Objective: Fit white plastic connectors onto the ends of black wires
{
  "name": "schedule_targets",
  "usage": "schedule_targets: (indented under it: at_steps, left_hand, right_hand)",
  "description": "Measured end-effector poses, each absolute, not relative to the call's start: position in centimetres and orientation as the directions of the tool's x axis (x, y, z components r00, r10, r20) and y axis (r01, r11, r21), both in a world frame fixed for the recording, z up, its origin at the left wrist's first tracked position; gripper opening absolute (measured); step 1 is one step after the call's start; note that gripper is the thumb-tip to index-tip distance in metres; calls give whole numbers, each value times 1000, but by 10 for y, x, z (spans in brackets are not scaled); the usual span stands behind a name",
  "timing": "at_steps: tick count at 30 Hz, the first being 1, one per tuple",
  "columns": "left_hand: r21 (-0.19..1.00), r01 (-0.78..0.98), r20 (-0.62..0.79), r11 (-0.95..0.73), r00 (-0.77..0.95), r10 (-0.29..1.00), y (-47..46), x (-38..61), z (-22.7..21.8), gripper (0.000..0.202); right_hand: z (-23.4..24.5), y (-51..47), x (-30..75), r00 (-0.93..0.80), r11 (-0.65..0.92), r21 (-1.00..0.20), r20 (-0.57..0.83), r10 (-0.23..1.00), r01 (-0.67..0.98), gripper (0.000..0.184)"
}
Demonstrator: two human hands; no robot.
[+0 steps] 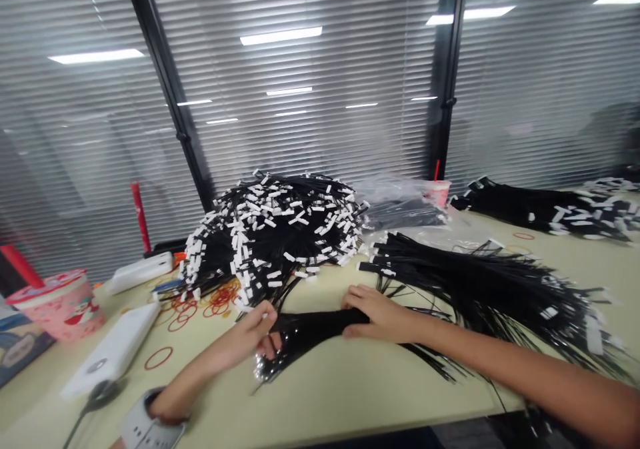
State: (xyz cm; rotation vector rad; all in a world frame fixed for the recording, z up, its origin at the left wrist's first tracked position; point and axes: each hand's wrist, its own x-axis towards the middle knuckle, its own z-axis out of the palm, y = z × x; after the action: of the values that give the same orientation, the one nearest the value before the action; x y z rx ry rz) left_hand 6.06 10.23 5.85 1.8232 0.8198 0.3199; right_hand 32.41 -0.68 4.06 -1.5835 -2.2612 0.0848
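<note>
A bundle of thin black cables (320, 325) lies across the table in front of me, its left end fanned out with shiny tips. My right hand (375, 312) is wrapped over the bundle near its middle. At the fanned end, the curled fingers of my left hand (263, 329) grip the cables by their tips; its wrist wears a grey-white watch (153, 425). Behind my hands rises a large heap of black cables with white tags (295, 229). To the right, next to my forearm, is a loose pile of black cables (480, 282), some with white ends.
Red rubber bands (215, 299) lie scattered at left. Nearby are a white device with a cord (115, 352), another white device (143, 272) and a pink cup (65, 309). Clear plastic bags (400, 202) and more cables (530, 205) sit at the back, before blinds.
</note>
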Motion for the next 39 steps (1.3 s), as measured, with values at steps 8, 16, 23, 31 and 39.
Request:
schedule_targets:
  at_steps: [8, 16, 23, 31, 39]
  left_hand:
    - [830, 373, -51, -414, 790, 611, 104, 70, 80, 34]
    - [850, 374, -126, -370, 828, 547, 143, 71, 88, 24]
    - [940, 285, -145, -186, 830, 539, 144, 53, 65, 28]
    - [969, 236, -151, -69, 793, 591, 135, 51, 61, 24]
    - [977, 202, -132, -64, 819, 559, 135, 52, 59, 20]
  right_hand:
    - [65, 11, 345, -351, 374, -167, 152, 924, 912, 29]
    - [66, 8, 264, -475, 494, 36, 349, 808, 868, 12]
    - [19, 29, 237, -494, 530, 28, 406, 769, 848, 9]
    - [14, 26, 241, -340, 533, -263, 532, 775, 804, 19]
    - [24, 24, 244, -218, 483, -464, 514, 830, 742, 18]
